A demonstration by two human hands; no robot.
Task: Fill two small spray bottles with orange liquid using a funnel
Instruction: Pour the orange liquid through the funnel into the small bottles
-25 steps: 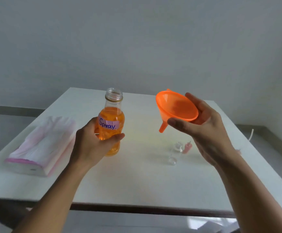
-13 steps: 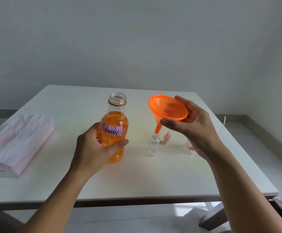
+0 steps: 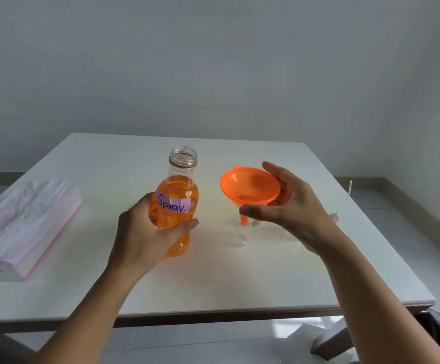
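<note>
Seating the funnel in the first small bottle, mid-frame.

Right hand (image 3: 290, 206) has its grip closed round the funnel (image 3: 249, 186); the spout sits at the mouth of a clear small bottle (image 3: 240, 233) on the desk (image 3: 213, 279). Left hand (image 3: 145, 232) grips the uncapped orange bottle (image 3: 175, 203) left of centre. Next, probably: steady the funnel, tilt and pour slowly.

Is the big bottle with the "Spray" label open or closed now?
Open. The clear plastic bottle of orange liquid, held in the left hand, shows a bare threaded neck with no cap, and one can see into its mouth.
</note>
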